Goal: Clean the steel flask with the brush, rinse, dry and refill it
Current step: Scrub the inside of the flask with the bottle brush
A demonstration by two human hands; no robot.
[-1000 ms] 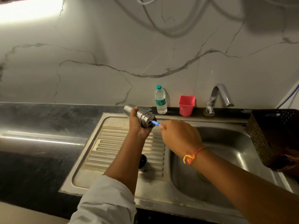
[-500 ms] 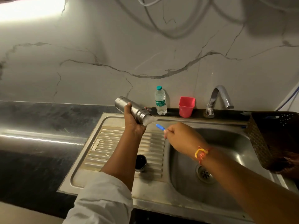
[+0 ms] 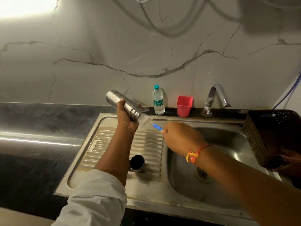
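A single wide head-worn camera looks forward and down, close over the sink (image 3: 146,190) toward the wall (image 3: 97,46)

The left arm has a white sleeve (image 3: 96,201), bunched up near the elbow. The right wrist wears a thin string band (image 3: 194,154), orange with a yellow knot.

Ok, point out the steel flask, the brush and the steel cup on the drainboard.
steel flask (image 3: 130,107): head view, middle of its body.
brush (image 3: 156,126): head view, blue handle.
steel cup (image 3: 137,162): head view, dark inside.
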